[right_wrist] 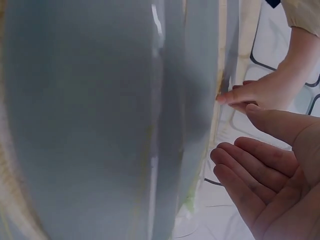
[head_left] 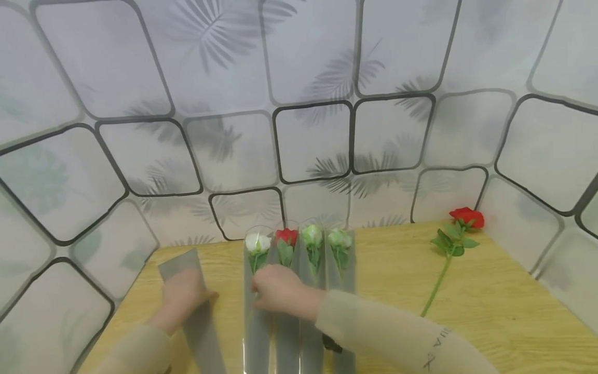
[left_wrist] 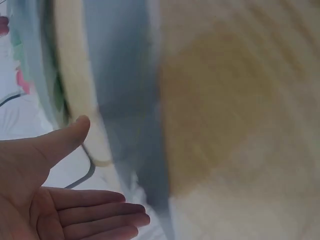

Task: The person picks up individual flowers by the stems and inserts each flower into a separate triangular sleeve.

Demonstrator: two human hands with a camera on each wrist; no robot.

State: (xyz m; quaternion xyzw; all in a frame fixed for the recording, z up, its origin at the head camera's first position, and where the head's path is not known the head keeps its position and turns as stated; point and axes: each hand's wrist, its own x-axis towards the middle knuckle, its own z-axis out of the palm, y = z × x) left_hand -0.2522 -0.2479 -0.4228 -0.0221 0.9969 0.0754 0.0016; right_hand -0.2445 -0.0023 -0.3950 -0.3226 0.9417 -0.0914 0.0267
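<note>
In the head view, my left hand (head_left: 184, 293) is over a narrow grey flower sleeve (head_left: 205, 337) lying apart on the left. The left wrist view shows its fingers straight and thumb spread, with nothing gripped. My right hand (head_left: 285, 291), fingers loosely bent and holding nothing in the right wrist view, is above a row of grey sleeves with clear fronts. At their tops show a white rose (head_left: 258, 243), a red rose (head_left: 286, 237) and two pale green roses (head_left: 312, 236). My right forearm hides part of the row.
A loose red rose (head_left: 467, 218) with a long green stem lies on the right of the wooden table (head_left: 392, 270). Part of a small dark object (head_left: 331, 343) shows below my right sleeve. Patterned fabric walls (head_left: 313, 140) enclose the table's back and sides.
</note>
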